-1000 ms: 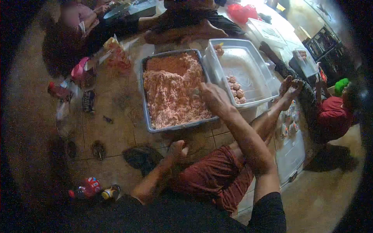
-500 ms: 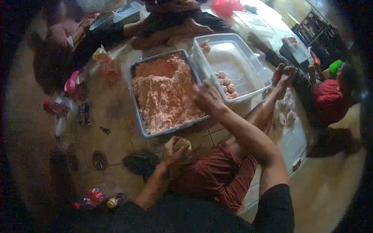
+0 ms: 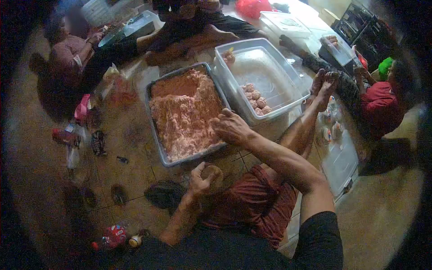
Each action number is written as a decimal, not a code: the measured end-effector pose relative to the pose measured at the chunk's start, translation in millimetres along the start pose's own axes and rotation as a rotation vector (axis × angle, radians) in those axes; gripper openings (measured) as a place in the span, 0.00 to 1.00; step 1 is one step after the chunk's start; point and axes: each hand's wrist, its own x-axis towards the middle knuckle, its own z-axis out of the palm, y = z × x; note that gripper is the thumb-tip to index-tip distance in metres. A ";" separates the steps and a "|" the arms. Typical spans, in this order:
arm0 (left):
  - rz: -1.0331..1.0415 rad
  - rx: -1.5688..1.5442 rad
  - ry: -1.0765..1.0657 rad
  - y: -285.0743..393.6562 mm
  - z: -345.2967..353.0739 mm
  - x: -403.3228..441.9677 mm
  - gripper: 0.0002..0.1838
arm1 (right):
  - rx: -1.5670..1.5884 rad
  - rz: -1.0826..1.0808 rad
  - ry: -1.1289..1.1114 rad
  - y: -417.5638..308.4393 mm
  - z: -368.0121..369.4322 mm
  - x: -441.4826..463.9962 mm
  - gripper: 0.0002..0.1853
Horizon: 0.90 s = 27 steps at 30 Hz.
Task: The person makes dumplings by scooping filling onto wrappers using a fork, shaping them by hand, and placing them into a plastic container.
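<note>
**Round thing coming into plainer view in the left hand**

The left hand [image 3: 196, 182] is gripping a round thing [image 3: 213, 176], just off the near edge of the tray [image 3: 194, 156]. I'm seeing its outline more clearly than half a second ago, though I can't tell what it is. The right hand [image 3: 231, 128], blurred then, is showing sharper now; its fingers are curling over the tray's near right corner. Whether they're holding anything or touching the rim, I can't tell. The hands are staying apart. The balls [image 3: 255, 95] are sitting just as they were, so the bin [image 3: 274, 72] seems to be gaining none in this moment, and the work looks to be centring on the tray.

Counting up: one tray is holding one mass of pinkish mix [image 3: 184, 112], scooped lower at its far end. One bin is standing beside it, with about seven balls clustering along its near left side and one clump [image 3: 229, 57] lying in the far left corner. One bottle [image 3: 116, 235] and one jar [image 3: 134, 241] are lying on the floor to the left. Three other people are sitting around.
</note>
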 end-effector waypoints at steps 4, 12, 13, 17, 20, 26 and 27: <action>0.011 -0.059 -0.049 -5.6 -3.1 2.5 0.15 | 0.115 0.156 -0.300 -3.7 -104.8 52.3 0.09; -0.131 -0.155 -0.049 4.5 -5.0 0.9 0.13 | 0.220 0.394 -0.677 -26.2 -121.9 64.5 0.19; -0.165 -0.232 -0.049 6.2 -4.8 2.1 0.13 | 0.302 0.504 -0.790 -25.3 -130.6 74.8 0.22; -0.152 -0.215 -0.093 -21.8 -8.8 2.2 0.14 | 0.390 0.181 -0.269 -42.1 -21.8 14.7 0.22; -0.160 -0.209 -0.045 -25.3 -10.5 6.0 0.16 | 0.530 0.363 -0.250 -36.2 -114.8 47.0 0.13; -0.255 -0.936 0.182 -72.0 -17.3 30.1 0.39 | 0.837 0.632 0.072 -46.6 -122.3 30.2 0.08; -0.449 -1.261 0.288 -7.7 -9.4 35.8 0.46 | 0.835 0.622 0.069 -53.8 -127.9 29.7 0.08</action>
